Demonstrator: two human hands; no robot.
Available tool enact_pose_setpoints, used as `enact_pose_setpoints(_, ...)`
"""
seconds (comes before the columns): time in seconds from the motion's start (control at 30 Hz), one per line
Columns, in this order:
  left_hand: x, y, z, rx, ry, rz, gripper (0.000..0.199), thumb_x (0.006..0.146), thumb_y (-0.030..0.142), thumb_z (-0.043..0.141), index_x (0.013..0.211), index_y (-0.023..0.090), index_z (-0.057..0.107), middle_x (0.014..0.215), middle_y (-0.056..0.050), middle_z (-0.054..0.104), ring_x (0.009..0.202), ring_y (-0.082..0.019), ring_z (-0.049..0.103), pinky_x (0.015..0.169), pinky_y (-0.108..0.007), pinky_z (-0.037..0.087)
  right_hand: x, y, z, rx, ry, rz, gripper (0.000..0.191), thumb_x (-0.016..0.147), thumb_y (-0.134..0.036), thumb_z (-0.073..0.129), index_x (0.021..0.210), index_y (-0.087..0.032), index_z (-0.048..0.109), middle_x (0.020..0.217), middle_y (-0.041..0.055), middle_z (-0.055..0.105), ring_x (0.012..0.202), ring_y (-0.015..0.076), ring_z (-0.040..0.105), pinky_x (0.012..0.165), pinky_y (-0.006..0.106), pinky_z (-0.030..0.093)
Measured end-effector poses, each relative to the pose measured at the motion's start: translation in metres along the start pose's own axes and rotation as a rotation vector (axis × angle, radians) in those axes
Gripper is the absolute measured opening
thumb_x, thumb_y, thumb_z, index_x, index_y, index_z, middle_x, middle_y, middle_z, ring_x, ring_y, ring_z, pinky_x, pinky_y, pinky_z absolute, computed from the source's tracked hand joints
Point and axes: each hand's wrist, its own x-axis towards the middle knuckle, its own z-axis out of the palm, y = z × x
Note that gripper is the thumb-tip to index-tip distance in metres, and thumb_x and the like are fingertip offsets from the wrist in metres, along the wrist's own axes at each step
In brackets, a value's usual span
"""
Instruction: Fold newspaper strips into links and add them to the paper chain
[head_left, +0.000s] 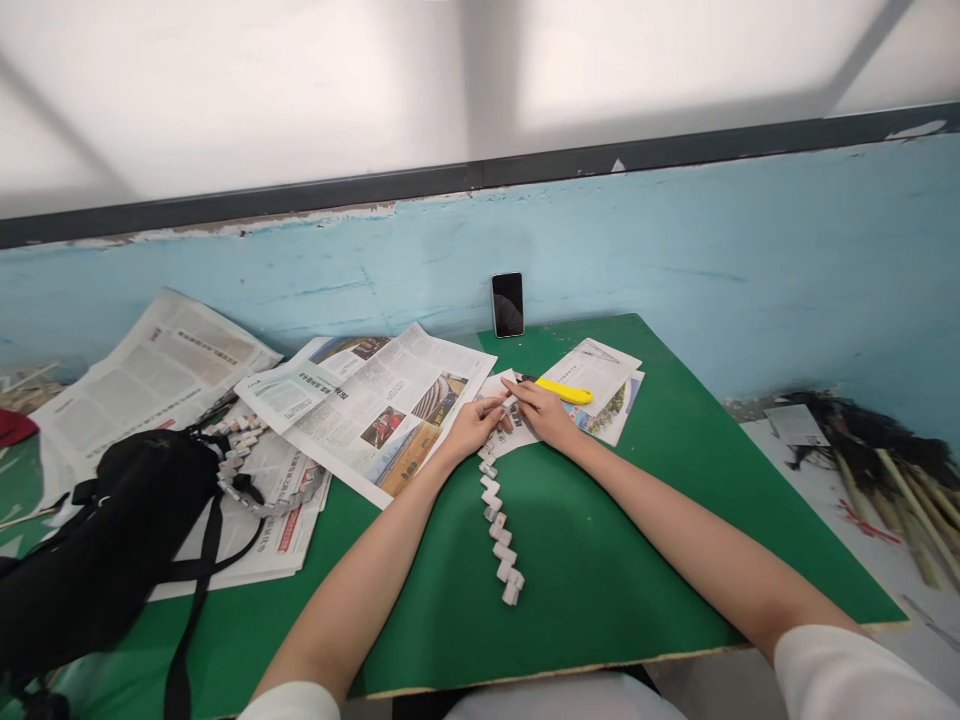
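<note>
My left hand [478, 424] is closed, its fingers pinched at the upper end of a zigzag chain of folded paper [496, 525]. The chain runs down the green table toward me. Close beside it, my right hand [547, 413] has its fingertips on a small folded piece of paper [513, 402] between the two hands. Fingers partly hide this piece and its join with the chain. Beneath the hands lies a sheet of printed paper [525, 436]. A yellow utility knife [568, 391] rests just beyond my right hand, partly on cut newspaper sheets [600, 365].
A phone [508, 305] leans upright against the blue wall. Newspapers [375, 400] spread over the left side. A black bag [142, 510] with straps and another paper chain [277, 500] lie there. Bamboo sticks [900, 505] are on the floor, right of the table [637, 580].
</note>
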Motion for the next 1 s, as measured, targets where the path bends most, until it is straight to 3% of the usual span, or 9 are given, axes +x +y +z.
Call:
enact_pose_setpoints(0.07, 0.0, -0.001, -0.001, -0.09, 0.001, 0.007, 0.061, 0.09, 0.05, 0.062, 0.136, 0.011, 0.055, 0.077, -0.007, 0.074, 0.058, -0.015, 0.059, 0.058, -0.025, 0.044, -0.001, 0.002, 0.001, -0.035, -0.023, -0.027, 0.052, 0.1, -0.015, 0.041, 0.148, -0.03, 0.053, 0.115, 0.0084, 0.065, 0.103, 0.0218, 0.064, 0.094, 0.038, 0.053)
enact_pose_setpoints(0.13, 0.0, -0.002, -0.003, -0.147, -0.007, 0.001, 0.068, 0.089, 0.051, 0.065, 0.142, 0.011, 0.047, 0.08, -0.007, 0.075, 0.059, -0.015, 0.06, 0.058, -0.025, 0.043, -0.003, 0.004, 0.002, -0.057, -0.043, -0.063, 0.054, 0.1, -0.015, 0.041, 0.15, -0.03, 0.05, 0.118, 0.0091, 0.065, 0.105, 0.0222, 0.064, 0.095, 0.039, 0.054)
enact_pose_setpoints(0.37, -0.002, -0.001, -0.003, -0.228, -0.016, -0.03, 0.063, 0.089, 0.051, 0.065, 0.135, 0.012, 0.047, 0.078, -0.007, 0.073, 0.065, -0.017, 0.065, 0.063, -0.026, 0.046, -0.006, 0.008, 0.004, -0.134, -0.107, -0.124, 0.059, 0.1, -0.011, 0.037, 0.155, -0.029, 0.042, 0.126, 0.0107, 0.062, 0.114, 0.0231, 0.062, 0.098, 0.039, 0.054)
enact_pose_setpoints(0.53, -0.002, 0.0, -0.003, -0.203, -0.017, -0.02, 0.058, 0.089, 0.047, 0.065, 0.132, 0.012, 0.047, 0.077, -0.006, 0.073, 0.068, -0.018, 0.066, 0.063, -0.026, 0.046, -0.007, 0.009, 0.006, -0.151, -0.086, -0.164, 0.062, 0.098, -0.008, 0.037, 0.156, -0.029, 0.039, 0.126, 0.0118, 0.062, 0.112, 0.0236, 0.062, 0.097, 0.041, 0.055)
enact_pose_setpoints(0.8, -0.004, 0.005, 0.001, -0.148, 0.003, -0.039, 0.062, 0.089, 0.041, 0.062, 0.141, 0.015, 0.039, 0.075, -0.003, 0.071, 0.067, -0.017, 0.065, 0.061, -0.025, 0.044, -0.007, 0.009, 0.007, -0.165, -0.093, -0.171, 0.061, 0.096, -0.006, 0.039, 0.154, -0.027, 0.045, 0.128, 0.0134, 0.062, 0.115, 0.0255, 0.063, 0.099, 0.043, 0.055)
enact_pose_setpoints(1.0, -0.004, 0.006, 0.001, -0.145, -0.01, -0.041, 0.058, 0.092, 0.044, 0.057, 0.14, 0.016, 0.041, 0.075, -0.003, 0.071, 0.072, -0.019, 0.067, 0.064, -0.027, 0.046, -0.009, 0.012, 0.009, -0.201, -0.096, -0.179, 0.063, 0.095, -0.005, 0.039, 0.154, -0.027, 0.043, 0.129, 0.0137, 0.061, 0.114, 0.0258, 0.063, 0.097, 0.043, 0.056)
